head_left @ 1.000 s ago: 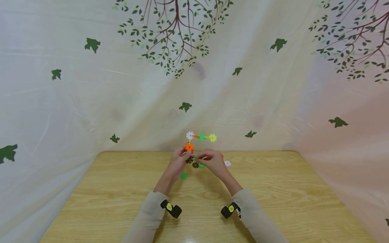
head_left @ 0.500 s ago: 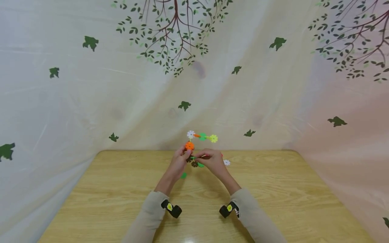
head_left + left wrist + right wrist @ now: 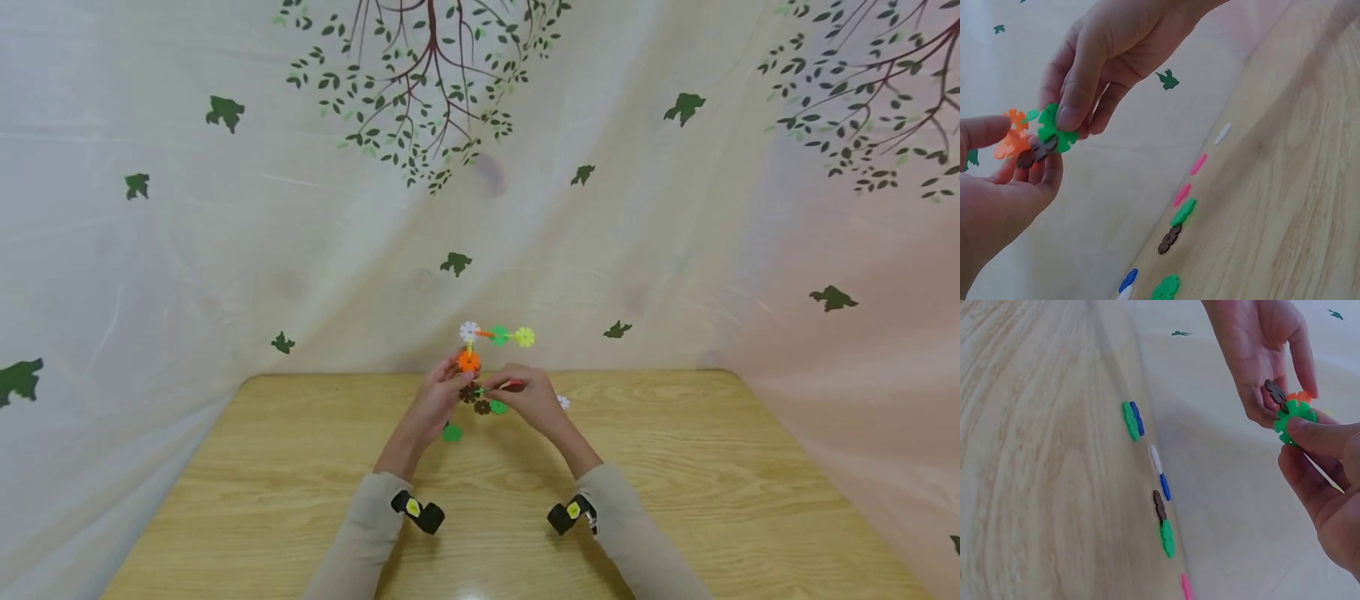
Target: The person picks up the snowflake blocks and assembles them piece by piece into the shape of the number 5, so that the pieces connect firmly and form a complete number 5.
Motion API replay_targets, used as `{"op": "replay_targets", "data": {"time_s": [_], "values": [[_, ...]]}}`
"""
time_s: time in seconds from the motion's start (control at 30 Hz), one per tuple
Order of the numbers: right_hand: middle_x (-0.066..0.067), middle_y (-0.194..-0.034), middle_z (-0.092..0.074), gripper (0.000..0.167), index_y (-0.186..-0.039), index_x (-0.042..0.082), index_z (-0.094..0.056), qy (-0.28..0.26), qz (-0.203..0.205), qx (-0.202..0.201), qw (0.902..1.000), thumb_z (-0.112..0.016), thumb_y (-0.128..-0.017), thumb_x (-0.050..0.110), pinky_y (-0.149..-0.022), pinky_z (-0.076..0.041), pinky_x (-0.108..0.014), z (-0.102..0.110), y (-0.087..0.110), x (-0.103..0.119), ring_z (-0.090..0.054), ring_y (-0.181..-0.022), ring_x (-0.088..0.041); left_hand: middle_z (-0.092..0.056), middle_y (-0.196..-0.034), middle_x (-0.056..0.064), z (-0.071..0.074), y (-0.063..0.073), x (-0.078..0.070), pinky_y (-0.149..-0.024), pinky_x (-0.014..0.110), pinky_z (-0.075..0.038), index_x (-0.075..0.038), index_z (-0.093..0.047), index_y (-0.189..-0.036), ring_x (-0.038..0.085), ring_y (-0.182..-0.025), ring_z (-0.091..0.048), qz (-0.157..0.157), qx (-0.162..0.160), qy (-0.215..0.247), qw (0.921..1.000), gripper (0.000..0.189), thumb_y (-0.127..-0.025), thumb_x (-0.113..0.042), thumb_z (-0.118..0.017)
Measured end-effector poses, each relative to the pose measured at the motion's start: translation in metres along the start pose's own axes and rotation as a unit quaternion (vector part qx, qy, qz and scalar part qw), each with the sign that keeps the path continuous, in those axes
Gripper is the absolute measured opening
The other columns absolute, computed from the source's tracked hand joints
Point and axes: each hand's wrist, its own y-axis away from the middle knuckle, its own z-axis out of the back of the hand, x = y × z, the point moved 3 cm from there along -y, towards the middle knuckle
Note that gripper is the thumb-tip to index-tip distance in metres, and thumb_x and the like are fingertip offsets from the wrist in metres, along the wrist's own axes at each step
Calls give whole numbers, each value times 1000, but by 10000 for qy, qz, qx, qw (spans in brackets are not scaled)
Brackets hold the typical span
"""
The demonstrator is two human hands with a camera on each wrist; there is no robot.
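Note:
My left hand (image 3: 435, 404) grips a chain of interlocking plastic snowflake discs above the table's far side. An orange disc (image 3: 468, 361) shows at its fingertips; a white disc (image 3: 469, 332) rises above, and the chain runs right through a green disc to a yellow disc (image 3: 524, 337). A brown disc (image 3: 1038, 151) sits at the lower end, by the left fingers. Between thumb and fingers, my right hand (image 3: 531, 402) pinches a green disc (image 3: 1295, 420), its edge against the brown one. Fingers hide part of the chain.
Loose discs lie on the wooden table (image 3: 300, 467) along its far edge: brown (image 3: 1170, 239), green (image 3: 1184, 212), pink (image 3: 1181, 195), white (image 3: 1223, 134) and blue (image 3: 1165, 486). Another green disc (image 3: 452, 433) lies nearer, beside the left wrist. A printed curtain (image 3: 360, 250) hangs behind.
Both hands stay almost in place, with the green disc held at the brown one throughout. The chain's upper part shifts only slightly.

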Motion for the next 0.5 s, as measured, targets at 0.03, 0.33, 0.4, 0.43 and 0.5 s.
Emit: {"op": "replay_targets", "data": {"time_s": [0.03, 0.33, 0.4, 0.43, 0.5], "values": [[-22, -97, -74, 10, -96, -4, -78, -21, 16, 43, 10000, -79, -86, 1, -72, -59, -20, 1, 0, 1, -71, -86, -27, -49, -140, 16, 2, 0, -1, -98, 16, -49, -1, -27, -158, 19, -124, -54, 48, 45, -39, 10000, 58, -105, -2, -48], [-24, -96, -73, 7, -93, -4, -77, -43, 44, 331, 9994, -77, -86, -3, -75, -59, -21, 8, -3, 1, -69, -86, -11, -60, -117, 6, 9, 1, -1, -90, 22, -54, 4, -48, -144, 15, -104, -58, 209, 367, -535, 9977, 45, -100, -1, -60], [-25, -98, -73, 7, -94, -5, -76, 13, -22, 369, 9993, -75, -87, -5, -76, -59, -21, 10, -4, 1, -69, -88, -13, -62, -119, 8, 10, 1, 0, -93, 25, -55, 1, -50, -143, 14, -104, -59, 279, 353, -735, 9963, 48, -98, -2, -64], [-26, -99, -73, 7, -94, -6, -76, 58, -69, 381, 9992, -75, -87, -6, -76, -58, -20, 10, -4, 1, -68, -88, -14, -63, -120, 9, 11, 1, 0, -95, 28, -55, 0, -50, -143, 14, -105, -61, 331, 343, -828, 9954, 49, -97, -3, -65], [-27, -99, -72, 8, -95, -9, -75, 126, -144, 412, 9990, -74, -87, -8, -76, -58, -20, 12, -4, 1, -68, -88, -14, -63, -123, 12, 12, 1, 1, -100, 36, -56, 0, -49, -143, 14, -106, -63, 415, 359, -943, 9940, 50, -96, -5, -67]]}}
